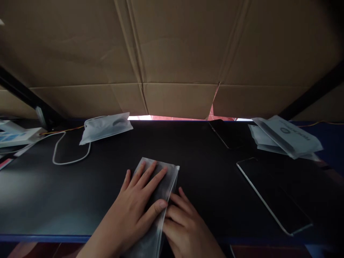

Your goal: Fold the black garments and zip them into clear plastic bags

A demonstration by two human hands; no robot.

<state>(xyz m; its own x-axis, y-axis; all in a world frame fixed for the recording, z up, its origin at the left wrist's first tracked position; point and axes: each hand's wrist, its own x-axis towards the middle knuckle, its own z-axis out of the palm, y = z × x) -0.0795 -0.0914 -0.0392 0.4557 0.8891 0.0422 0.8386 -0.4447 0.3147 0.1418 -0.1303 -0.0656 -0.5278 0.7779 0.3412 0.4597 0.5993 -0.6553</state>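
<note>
A translucent zip pouch [153,238] lies lengthwise on the black table [107,186], close to its front edge. My left hand [137,204] rests flat on the pouch with its fingers spread, the thumb near the zip edge. At the pouch's right edge, my right hand [185,222] has its fingers bent against the zip side, gripping it; the fingertips are partly hidden by the pouch.
Two dark phones [271,193] [225,133] lie to the right. Printed white pouches [290,136] are stacked at the back right. Another frosted pouch [107,126] and a white cable [71,162] lie back left, near a power strip [24,137]. Cardboard [174,46] stands behind.
</note>
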